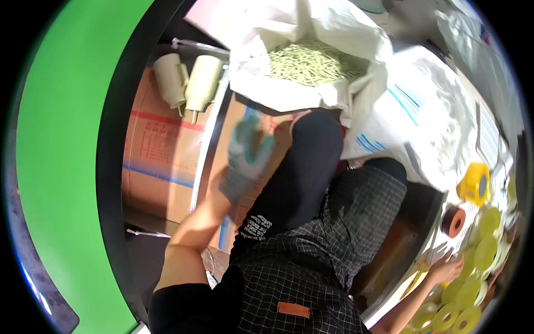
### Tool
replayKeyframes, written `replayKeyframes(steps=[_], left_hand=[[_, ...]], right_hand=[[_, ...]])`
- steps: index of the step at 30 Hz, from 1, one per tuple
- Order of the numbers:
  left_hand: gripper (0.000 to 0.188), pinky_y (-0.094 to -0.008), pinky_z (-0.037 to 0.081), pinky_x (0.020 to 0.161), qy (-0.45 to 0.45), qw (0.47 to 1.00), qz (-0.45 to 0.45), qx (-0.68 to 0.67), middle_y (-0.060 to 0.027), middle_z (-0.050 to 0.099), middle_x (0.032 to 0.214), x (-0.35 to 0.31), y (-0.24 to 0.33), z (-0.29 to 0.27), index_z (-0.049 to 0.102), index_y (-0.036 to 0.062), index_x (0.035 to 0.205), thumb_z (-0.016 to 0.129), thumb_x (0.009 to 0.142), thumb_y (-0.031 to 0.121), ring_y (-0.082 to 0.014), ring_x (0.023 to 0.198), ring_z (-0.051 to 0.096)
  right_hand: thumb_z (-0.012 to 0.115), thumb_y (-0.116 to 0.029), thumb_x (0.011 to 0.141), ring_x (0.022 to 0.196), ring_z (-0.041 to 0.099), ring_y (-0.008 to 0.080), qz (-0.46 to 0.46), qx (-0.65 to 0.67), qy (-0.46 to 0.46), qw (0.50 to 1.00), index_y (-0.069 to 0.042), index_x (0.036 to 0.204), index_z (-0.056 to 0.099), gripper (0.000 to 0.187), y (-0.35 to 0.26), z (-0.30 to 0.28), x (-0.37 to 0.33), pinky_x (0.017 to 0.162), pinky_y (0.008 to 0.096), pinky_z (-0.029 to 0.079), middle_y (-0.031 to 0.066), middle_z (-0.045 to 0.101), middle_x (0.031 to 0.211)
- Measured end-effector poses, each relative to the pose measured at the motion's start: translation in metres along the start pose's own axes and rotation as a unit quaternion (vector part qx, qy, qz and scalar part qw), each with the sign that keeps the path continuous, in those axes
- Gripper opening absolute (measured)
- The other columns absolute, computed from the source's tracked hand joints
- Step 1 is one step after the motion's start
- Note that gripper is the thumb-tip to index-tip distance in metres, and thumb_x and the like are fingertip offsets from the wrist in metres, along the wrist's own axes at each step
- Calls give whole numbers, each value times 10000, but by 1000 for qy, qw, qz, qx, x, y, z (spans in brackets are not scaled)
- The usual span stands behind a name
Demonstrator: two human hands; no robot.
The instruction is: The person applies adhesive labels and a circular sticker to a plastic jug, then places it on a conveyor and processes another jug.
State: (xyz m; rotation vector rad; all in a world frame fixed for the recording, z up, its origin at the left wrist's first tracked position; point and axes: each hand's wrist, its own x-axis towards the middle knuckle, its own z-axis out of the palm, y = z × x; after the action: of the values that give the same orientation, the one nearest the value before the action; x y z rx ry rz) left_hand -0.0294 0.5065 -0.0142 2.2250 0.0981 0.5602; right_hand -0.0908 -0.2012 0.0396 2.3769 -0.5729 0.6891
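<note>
My left hand (247,156) wears a grey glove with green-coated fingers. It is blurred and held over a cardboard box (225,133), thumb and fingers apart, nothing visible between them. Beyond it to the left, two cream plastic housings (203,80) with narrow stems lie on cardboard in a compartment. At the lower right my bare right hand (445,270) reaches over a worktop, fingers apart and seemingly holding nothing. Several translucent yellow tape rolls (467,290) are beside it, with a brown roll (454,221) and a yellow tape dispenser (474,184) farther off.
Ahead of my knees, an open white sack (261,86) holds many thin, pale green pieces. Another white bag (389,119) with blue stripes leans beside it. A large green panel (61,167) with a black edge curves along the left. My legs occupy the middle.
</note>
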Motion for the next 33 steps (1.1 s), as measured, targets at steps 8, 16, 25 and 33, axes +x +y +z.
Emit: replayKeyframes(steps=[8,16,25,33], left_hand=[[1125,-514,410,1154,97,830,-321,447,-294,514,1458,30,-317,-94,388,-49,1517,843,723,606,-458,1364,500],[987,-458,537,1033,14,857,-391,334,-282,692,1295,22,-381,-86,667,4,1335,875,649,682,-400,1209,674],[768,-388,583,796,283,873,-381,-110,-190,635,1184,-44,-367,-140,451,-54,1300,958,774,180,-254,930,655],[760,-557,388,1163,177,972,151,44,-187,510,1485,42,-29,-123,485,15,1485,781,785,38,-423,1362,493]], right_hand=[[650,-193,1021,1320,484,428,-204,448,-154,857,48,1441,483,512,-199,-169,-89,1159,516,355,244,523,1391],[498,12,821,1248,476,416,-120,495,-247,825,22,1311,542,492,-238,-179,-110,1138,516,362,257,461,1311],[572,32,763,1221,492,440,-112,513,-188,830,9,1268,574,505,-247,-184,-113,1081,531,410,262,507,1292],[735,-70,817,1137,624,344,-300,673,-129,663,-89,1241,667,430,-284,-263,-49,988,478,488,100,683,1178]])
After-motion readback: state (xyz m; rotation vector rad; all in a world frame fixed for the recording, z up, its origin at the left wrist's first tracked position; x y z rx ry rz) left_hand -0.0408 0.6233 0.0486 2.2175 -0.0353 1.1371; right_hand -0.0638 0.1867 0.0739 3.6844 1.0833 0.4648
